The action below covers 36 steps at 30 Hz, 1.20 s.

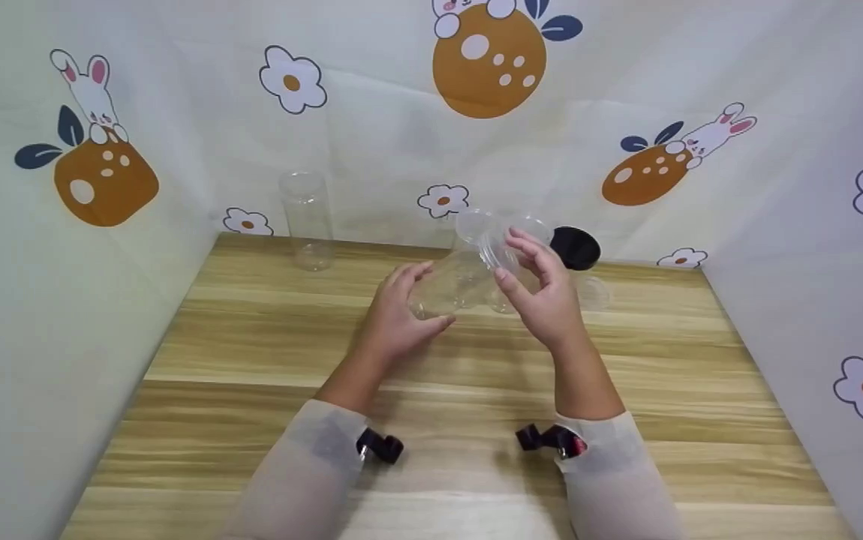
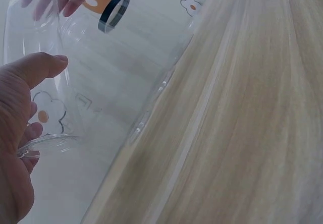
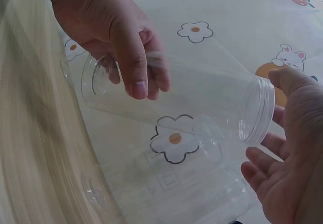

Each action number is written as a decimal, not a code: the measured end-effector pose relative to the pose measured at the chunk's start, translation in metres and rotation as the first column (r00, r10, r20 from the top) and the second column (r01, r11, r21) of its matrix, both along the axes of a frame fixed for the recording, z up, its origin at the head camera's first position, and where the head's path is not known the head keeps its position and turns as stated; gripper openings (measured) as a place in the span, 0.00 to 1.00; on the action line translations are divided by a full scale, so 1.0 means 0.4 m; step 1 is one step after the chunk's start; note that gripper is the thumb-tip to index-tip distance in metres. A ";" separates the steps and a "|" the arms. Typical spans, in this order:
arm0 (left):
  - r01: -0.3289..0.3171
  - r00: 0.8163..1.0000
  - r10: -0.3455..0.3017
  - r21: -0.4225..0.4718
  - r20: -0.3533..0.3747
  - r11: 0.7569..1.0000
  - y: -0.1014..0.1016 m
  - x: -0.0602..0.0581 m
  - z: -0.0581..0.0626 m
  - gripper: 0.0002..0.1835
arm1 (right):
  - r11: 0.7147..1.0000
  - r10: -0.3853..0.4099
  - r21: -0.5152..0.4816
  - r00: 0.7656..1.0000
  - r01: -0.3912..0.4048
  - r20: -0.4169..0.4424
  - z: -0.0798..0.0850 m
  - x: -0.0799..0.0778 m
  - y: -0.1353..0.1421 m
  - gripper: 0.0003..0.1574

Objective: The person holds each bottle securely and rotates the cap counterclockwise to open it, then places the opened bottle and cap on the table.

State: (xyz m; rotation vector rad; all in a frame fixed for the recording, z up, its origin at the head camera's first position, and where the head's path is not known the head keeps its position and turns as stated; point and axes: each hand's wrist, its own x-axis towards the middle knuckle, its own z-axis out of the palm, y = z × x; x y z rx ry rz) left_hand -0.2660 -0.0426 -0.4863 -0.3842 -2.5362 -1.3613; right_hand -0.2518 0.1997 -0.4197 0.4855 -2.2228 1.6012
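A clear plastic jar (image 3: 176, 90) with a threaded mouth is held tilted above the table. Near its base, my left hand (image 1: 400, 309) grips it, thumb on the near side and fingers behind, as the right wrist view shows. Around the mouth end is my right hand (image 1: 548, 292), its fingers loosely bent and spread about the rim; the thumb tip lies at the rim's edge. Whether those fingers press on it is hard to tell. Behind the held jar stand more clear jars (image 1: 527, 225), partly hidden by it and by my right hand.
One clear jar (image 1: 308, 225) stands apart at the back left of the wooden table (image 1: 446, 450). At the back right, a jar carries a black lid (image 1: 577, 248). A patterned cloth (image 1: 371, 150) hangs around the back and sides.
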 end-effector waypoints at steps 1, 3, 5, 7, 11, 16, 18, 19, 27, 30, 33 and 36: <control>0.001 1.000 -0.001 0.004 0.002 1.000 0.001 0.000 0.000 0.49 | 0.999 -0.036 0.020 0.999 0.036 -0.001 0.000 0.000 0.000 0.29; 0.003 1.000 -0.003 0.009 0.002 1.000 0.002 0.001 0.000 0.49 | 0.994 -0.098 0.049 0.995 0.097 0.008 0.000 -0.001 -0.001 0.30; 0.005 1.000 -0.005 0.014 0.000 1.000 0.004 0.001 -0.001 0.49 | 0.989 -0.135 0.060 0.991 0.133 0.025 -0.002 -0.003 -0.001 0.30; 0.012 1.000 -0.011 0.019 -0.006 1.000 0.005 0.001 -0.003 0.49 | 0.987 -0.150 0.057 0.988 0.147 0.041 -0.003 -0.005 -0.001 0.30; 0.014 1.000 -0.014 0.015 -0.010 1.000 0.005 0.001 -0.005 0.49 | 0.988 -0.145 0.055 0.988 0.142 0.048 -0.006 -0.005 -0.001 0.27; 0.011 1.000 -0.011 0.005 0.000 1.000 0.003 -0.001 -0.007 0.50 | 0.996 -0.082 0.042 0.996 0.081 0.031 -0.005 -0.002 -0.002 0.22; 0.012 1.000 -0.012 0.006 0.004 1.000 0.003 -0.001 -0.008 0.50 | 1.000 -0.014 -0.003 1.000 0.014 0.026 -0.003 0.001 -0.003 0.23; 0.013 1.000 -0.013 0.007 0.003 1.000 0.002 -0.001 -0.008 0.50 | 0.999 0.024 -0.030 0.999 -0.024 0.025 -0.002 0.001 -0.004 0.24; 0.009 1.000 -0.009 0.029 0.017 1.000 0.002 0.002 -0.005 0.50 | 0.982 0.150 -0.116 0.988 -0.146 0.023 -0.001 0.004 -0.008 0.30; 0.001 1.000 -0.002 0.019 0.029 1.000 0.003 0.004 -0.005 0.50 | 0.987 0.128 -0.100 0.991 -0.124 0.035 0.000 0.004 -0.008 0.30; 0.012 0.999 -0.013 0.030 0.029 0.999 0.005 0.005 -0.003 0.49 | 0.996 0.072 -0.059 0.997 -0.070 0.035 0.000 0.005 -0.007 0.29; 0.023 0.999 -0.024 0.035 0.026 0.999 0.007 0.007 -0.003 0.49 | 1.000 -0.016 -0.006 1.000 0.016 0.023 0.000 0.004 -0.005 0.30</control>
